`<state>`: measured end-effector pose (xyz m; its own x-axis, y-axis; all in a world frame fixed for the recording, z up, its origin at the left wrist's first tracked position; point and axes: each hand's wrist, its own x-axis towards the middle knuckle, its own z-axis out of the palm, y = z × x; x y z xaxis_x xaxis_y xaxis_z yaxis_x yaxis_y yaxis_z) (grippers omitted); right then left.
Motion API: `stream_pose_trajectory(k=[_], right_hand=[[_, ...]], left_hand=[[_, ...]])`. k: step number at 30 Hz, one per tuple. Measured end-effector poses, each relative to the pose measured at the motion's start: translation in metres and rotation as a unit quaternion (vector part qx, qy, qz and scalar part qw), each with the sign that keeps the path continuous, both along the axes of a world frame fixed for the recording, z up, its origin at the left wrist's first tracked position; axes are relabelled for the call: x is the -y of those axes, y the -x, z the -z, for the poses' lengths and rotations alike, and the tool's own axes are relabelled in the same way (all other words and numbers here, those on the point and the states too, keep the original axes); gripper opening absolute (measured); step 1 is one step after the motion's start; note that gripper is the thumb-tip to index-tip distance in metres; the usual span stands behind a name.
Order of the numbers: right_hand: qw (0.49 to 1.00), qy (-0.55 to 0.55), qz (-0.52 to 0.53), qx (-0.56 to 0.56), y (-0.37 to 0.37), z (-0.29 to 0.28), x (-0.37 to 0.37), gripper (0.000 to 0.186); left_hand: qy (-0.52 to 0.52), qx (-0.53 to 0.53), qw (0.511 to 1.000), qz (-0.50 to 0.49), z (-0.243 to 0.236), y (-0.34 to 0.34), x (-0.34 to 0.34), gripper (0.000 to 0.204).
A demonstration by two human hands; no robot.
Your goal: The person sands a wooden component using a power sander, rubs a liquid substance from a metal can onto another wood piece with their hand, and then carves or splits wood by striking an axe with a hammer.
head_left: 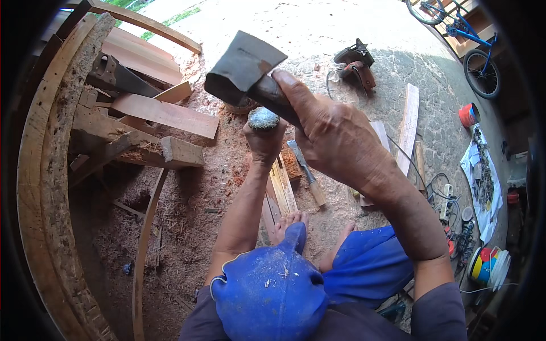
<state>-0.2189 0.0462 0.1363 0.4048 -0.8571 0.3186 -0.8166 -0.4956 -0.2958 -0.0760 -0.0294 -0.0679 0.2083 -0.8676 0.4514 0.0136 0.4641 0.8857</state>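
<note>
Well, everything here hangs on how the hatchet (250,68) stands to the round-ended tool handle (263,119). My right hand (344,139) holds the hatchet up, fingers closed about its dark haft (275,98), thumb laid along it; the haft runs from that hand up and leftward to the head. My left hand (266,143), to the left and lower, has its fingers wrapped around the tool handle. Its worn, pale end faces me, so its long axis points nearly at my eyes. The hatchet head shows just beyond that end and slightly left; how deep the gap is, I cannot tell. My fist hides the tool's far part. A wooden-handled chisel (307,173) lies just right of it.
</note>
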Motion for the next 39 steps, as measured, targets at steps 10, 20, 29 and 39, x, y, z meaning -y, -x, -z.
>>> stream_pose_trajectory(k=[10,20,29,39], right_hand=[[0.997,-0.06,-0.004,0.053,0.011,-0.004,-0.001,0.069],[0.967,-0.228,0.005,-0.113,0.012,0.043,0.005,0.051],[0.98,0.085,-0.052,0.173,0.008,-0.029,0.008,0.06],[0.984,-0.163,-0.006,-0.066,0.029,0.049,-0.022,0.062]], left_hand=[[-0.021,0.05,0.999,0.002,-0.005,0.002,0.022,0.016],[0.051,0.083,0.995,-0.008,0.002,0.009,-0.019,0.046],[-0.03,-0.132,0.99,0.037,-0.001,0.008,0.0,0.015],[-0.016,-0.256,0.954,0.158,-0.001,0.027,-0.041,0.047]])
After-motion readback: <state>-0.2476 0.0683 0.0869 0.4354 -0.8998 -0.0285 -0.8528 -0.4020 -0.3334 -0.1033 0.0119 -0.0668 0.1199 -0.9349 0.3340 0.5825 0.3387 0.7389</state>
